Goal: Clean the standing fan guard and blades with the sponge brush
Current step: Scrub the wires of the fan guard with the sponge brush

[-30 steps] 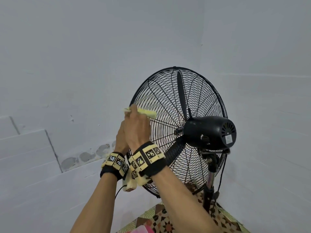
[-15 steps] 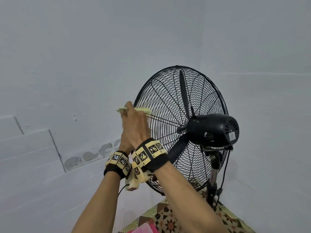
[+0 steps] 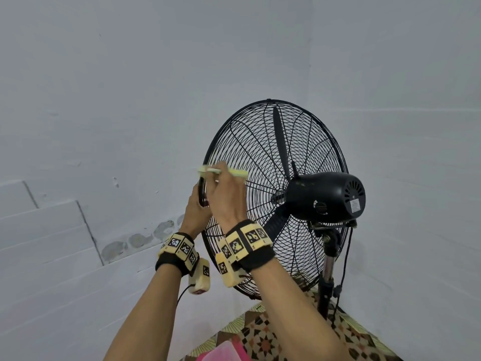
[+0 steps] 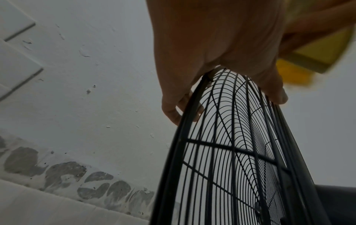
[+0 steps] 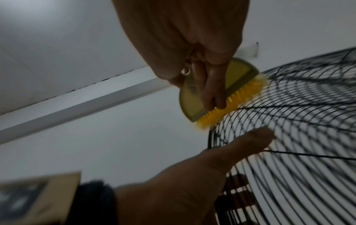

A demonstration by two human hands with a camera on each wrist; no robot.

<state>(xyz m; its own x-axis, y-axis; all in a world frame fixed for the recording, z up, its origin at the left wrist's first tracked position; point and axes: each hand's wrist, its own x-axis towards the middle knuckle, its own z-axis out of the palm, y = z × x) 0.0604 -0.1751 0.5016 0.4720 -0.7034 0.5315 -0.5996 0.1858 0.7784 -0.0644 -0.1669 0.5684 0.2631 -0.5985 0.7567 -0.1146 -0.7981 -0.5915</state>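
Bristles of the sponge brush (image 5: 227, 97) sit against the wires of the fan guard (image 3: 307, 142) close to its left rim, just above where the left hand (image 3: 195, 204) wraps its fingers and thumb around that rim to steady it; the right hand (image 3: 229, 194) grips the brush by its flat yellow-green back, fingers curled over it, with the bristle edge turned down onto the mesh; the standing fan (image 3: 325, 196) stands in the corner of a pale room, its black motor housing facing the person, so the side being worked seems to be the rear guard, though the wrist views are blurred and dim; the blades (image 3: 279, 142) sit inside the cage, untouched by the brush; judging from where the brush rests, cleaning is at the left edge of the guard only; no dust line or cleaned patch can be told apart on the dark wires, so how much is finished is unclear; the right half of the guard, the lower arc and the blades look likely to remain.
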